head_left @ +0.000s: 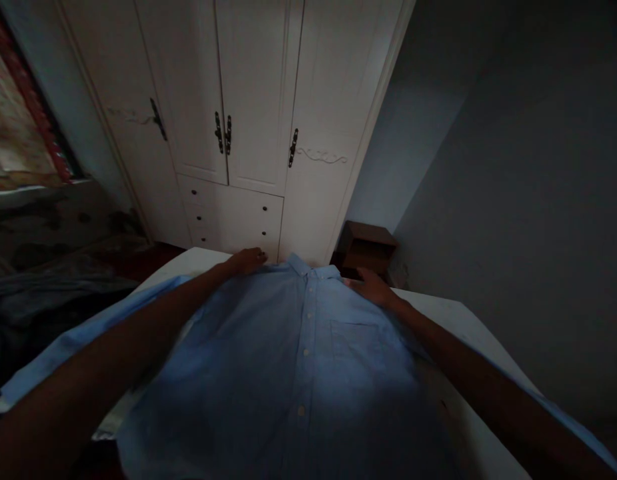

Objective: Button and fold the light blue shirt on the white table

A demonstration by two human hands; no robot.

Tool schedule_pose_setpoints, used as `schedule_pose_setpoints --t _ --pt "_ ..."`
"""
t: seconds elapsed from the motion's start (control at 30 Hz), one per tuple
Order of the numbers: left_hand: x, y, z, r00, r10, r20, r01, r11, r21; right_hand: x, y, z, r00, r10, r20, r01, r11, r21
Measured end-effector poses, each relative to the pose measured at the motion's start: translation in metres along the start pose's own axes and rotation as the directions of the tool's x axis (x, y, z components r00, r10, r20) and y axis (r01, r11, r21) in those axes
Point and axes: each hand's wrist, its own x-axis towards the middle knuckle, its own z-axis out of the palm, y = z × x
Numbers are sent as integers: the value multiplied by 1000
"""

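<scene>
A light blue button-up shirt (288,360) lies face up on a white board or table (458,313), collar at the far end. My left hand (247,259) rests at the shirt's far left shoulder, fingers bent over the cloth at the table's edge. At the right shoulder next to the collar lies my right hand (371,285), fingers pressed on the fabric. Both forearms stretch over the shirt's sides. Whether either hand pinches the cloth is hard to see in the dim light.
A white wardrobe (248,120) with dark handles and small drawers stands straight ahead. A brown wooden nightstand (366,247) sits beside it at the right. Dark clothes or bedding (48,287) lie to the left. A grey wall (528,200) fills the right.
</scene>
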Motion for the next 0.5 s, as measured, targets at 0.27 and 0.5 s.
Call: schedule_pose_setpoints --t 0.27,0.5 --pt "-63 -35 -31 992 -90 90 81 992 99 -66 30 -30 987 43 153 -26 993 -111" --pt "-96 -47 -50 963 -77 257 86 996 -21 -104 36 -62 902 53 428 -117 985 124"
